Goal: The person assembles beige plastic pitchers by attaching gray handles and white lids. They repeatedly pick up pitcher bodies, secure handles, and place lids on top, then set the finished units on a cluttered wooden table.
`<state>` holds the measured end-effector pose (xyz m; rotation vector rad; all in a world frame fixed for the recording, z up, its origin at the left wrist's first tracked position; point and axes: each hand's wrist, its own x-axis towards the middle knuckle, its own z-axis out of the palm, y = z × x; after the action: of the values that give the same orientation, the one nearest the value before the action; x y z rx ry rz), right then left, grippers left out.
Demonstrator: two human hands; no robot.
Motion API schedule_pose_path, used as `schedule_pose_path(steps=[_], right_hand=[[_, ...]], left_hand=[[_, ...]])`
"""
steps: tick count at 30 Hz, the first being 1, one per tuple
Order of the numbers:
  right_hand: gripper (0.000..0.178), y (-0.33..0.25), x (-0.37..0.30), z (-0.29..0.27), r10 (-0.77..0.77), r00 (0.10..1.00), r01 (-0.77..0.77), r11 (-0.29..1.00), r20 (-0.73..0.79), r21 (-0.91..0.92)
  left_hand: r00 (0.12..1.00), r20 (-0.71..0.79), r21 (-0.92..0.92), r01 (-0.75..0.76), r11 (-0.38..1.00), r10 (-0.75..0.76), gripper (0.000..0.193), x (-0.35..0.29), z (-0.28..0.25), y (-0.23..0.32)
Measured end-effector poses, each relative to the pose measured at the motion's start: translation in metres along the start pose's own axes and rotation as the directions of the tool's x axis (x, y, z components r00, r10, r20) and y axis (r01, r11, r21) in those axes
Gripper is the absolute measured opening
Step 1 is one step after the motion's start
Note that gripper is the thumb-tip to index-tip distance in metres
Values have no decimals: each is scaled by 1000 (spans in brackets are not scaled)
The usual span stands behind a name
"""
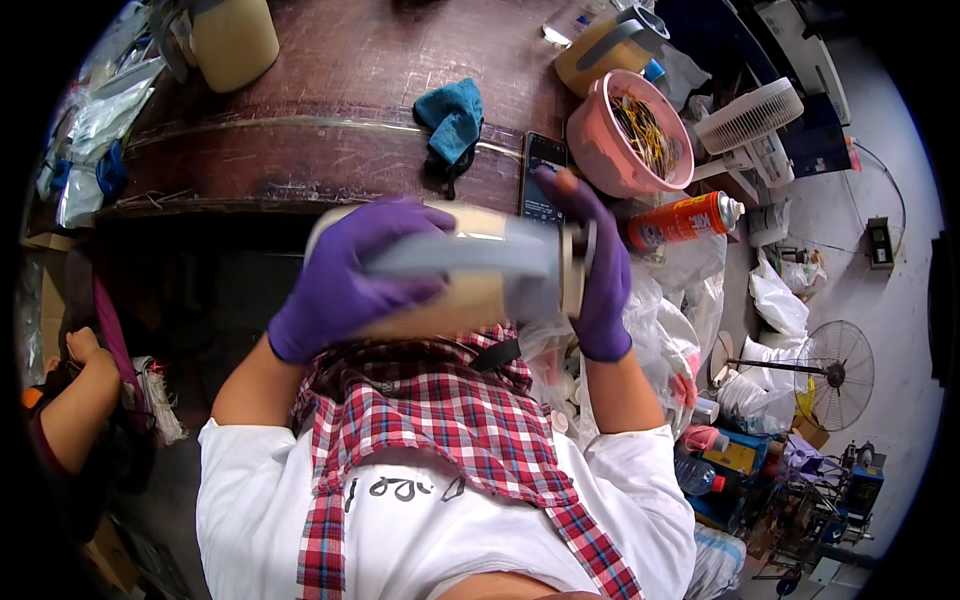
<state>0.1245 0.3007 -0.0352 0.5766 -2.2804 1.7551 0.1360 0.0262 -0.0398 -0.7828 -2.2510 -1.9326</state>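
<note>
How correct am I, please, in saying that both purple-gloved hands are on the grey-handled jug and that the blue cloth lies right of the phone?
One detail is wrong: in the head view, the blue cloth lies left of the phone. The left hand and right hand are indeed both on the jug.

Free passage between left jug [238, 45] and cloth [452, 115]

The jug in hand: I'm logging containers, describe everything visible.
The jug is beige, apparently plastic, with a grey handle and collar. It is held sideways before the checked apron, collar toward the right. The left hand holds it near the handle; the right hand is at the collar end. Blur hides finer detail.
</note>
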Motion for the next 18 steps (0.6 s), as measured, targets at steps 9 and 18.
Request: schedule_pose_path(steps=[9, 18], right_hand=[[40, 19, -1, -17, -322, 947, 306, 900, 1, -311], [36, 83, -20, -21, 540, 836, -536, 760, 101, 368]], left_hand=[[940, 120, -263, 340, 903, -319, 43, 8, -16, 10], [886, 305, 529, -463, 711, 350, 44, 7, 27, 29]])
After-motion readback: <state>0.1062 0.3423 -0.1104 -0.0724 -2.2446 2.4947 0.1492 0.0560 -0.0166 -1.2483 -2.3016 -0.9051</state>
